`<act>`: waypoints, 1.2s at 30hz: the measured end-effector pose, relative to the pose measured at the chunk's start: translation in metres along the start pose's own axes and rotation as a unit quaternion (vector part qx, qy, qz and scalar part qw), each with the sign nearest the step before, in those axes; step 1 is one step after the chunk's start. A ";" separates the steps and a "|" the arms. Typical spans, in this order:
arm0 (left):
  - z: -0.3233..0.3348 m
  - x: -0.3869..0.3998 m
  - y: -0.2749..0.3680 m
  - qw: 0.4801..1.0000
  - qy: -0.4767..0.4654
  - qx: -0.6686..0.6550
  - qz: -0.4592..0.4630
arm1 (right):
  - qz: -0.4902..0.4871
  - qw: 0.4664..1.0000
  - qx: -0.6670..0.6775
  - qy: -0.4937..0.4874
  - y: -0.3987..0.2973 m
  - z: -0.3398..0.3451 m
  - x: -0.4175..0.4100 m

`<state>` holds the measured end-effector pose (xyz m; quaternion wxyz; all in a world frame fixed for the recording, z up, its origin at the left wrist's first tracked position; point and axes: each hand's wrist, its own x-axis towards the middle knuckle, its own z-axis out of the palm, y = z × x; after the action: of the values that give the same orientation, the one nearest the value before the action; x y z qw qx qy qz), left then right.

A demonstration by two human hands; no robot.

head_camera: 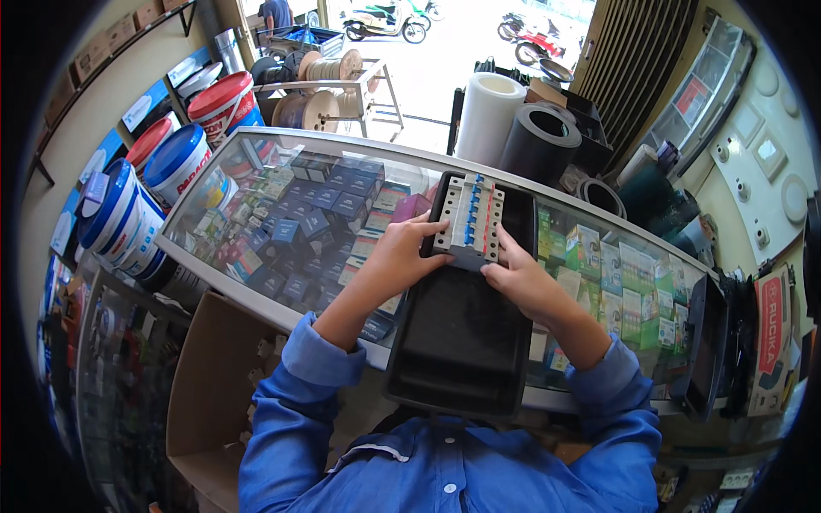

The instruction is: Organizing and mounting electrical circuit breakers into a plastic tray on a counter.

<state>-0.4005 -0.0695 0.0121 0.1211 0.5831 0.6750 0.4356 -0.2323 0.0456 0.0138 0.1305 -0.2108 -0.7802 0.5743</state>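
A row of miniature circuit breakers (470,221), pale grey with blue toggle levers, sits side by side at the far end of a black plastic tray (458,340). My left hand (404,256) presses against the left side of the row, its thumb at the near left corner. On the opposite side, my right hand (523,272) has its fingers along the right edge and its thumb at the near face. Both hands hold the row between them. The tray rests across the glass display counter, and its near half shows bare black plastic.
Boxed goods fill the glass counter (247,130) under the tray. A cardboard box (202,378) stands at lower left, a dark-screened device (702,346) at the counter's right end. Paint pails (183,157) line the left; white and black rolls (490,118) stand beyond. A person (277,16) is outside.
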 end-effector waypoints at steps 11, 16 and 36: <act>-0.037 -0.067 0.023 0.995 0.088 -0.016 -0.038 | -0.090 0.986 -0.128 -0.058 -0.076 -0.022 -0.099; -0.049 -0.143 0.033 0.915 0.273 -0.276 -0.113 | -0.159 0.941 -0.096 -0.283 -0.091 -0.022 -0.144; -0.141 -0.496 -0.011 0.710 0.543 -0.152 -0.421 | -0.090 0.845 0.047 -0.525 -0.095 0.297 -0.089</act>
<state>-0.3585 -0.5748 -0.0834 -0.0081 -0.1249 0.7245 0.6779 -0.3038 -0.2712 0.0169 -0.2377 0.1992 -0.7200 0.6208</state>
